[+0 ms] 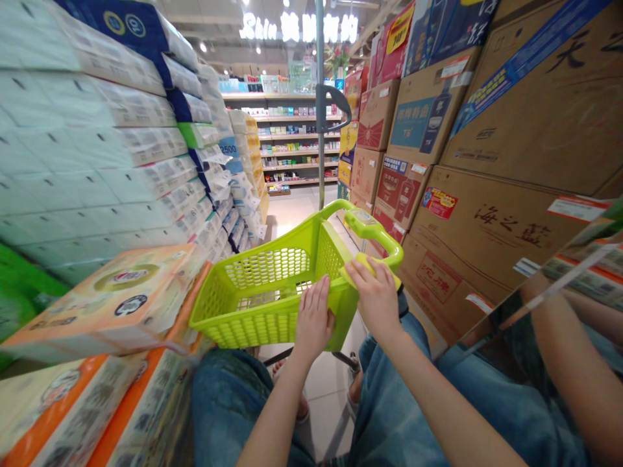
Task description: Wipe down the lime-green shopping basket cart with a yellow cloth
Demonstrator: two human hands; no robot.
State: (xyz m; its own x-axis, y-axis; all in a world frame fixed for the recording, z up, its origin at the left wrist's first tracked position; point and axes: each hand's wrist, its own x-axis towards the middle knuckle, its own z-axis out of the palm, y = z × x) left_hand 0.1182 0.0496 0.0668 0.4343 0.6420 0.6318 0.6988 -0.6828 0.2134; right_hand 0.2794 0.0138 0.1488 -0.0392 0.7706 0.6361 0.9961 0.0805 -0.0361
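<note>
A small lime-green shopping cart (253,327) stands before my knees, with a perforated basket and a handle (377,232) on its right. My left hand (314,318) holds the basket's near rim, fingers over the edge and thumb on the outer wall. Against the right end of the cart, just below the handle, my right hand (374,295) presses a yellow cloth (360,261). Part of the cloth is hidden under the fingers.
Tissue packs (107,139) are stacked high on the left, with orange-wrapped packs (111,285) close to the basket. Cardboard cartons (511,233) rise on the right beside a mirror-like panel (549,318). A grey pole (321,162) stands behind the cart; stocked shelves (299,136) lie beyond.
</note>
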